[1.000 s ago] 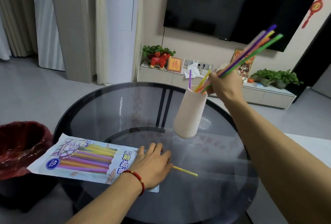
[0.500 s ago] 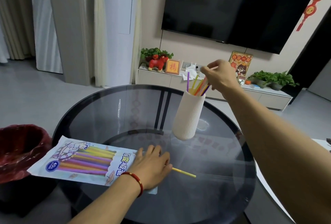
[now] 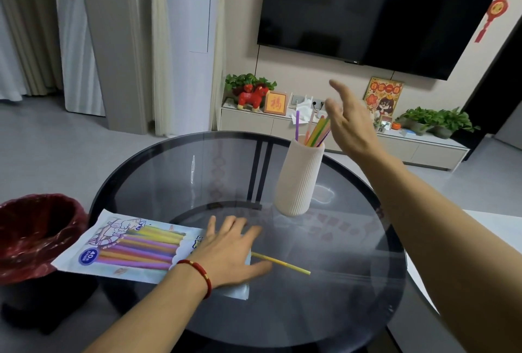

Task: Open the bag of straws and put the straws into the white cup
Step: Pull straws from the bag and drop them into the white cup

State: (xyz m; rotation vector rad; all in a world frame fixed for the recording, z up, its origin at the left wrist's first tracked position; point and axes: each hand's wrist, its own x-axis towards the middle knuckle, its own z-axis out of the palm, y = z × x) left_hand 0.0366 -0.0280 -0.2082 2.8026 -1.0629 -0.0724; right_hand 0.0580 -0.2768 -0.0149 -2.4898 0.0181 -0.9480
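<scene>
Right hand spread, empty, above white cup holding straws, far side of glass table. Left hand flat, pressing straw bag near left edge. Loose yellow straw beside it: light, slippery (rolls easily); pinch mid-length.

View: single head-worn wide-angle camera
Facing: forward and down over the round glass bench
Nearness: close, both forearms reaching in from the bottom edge
</scene>
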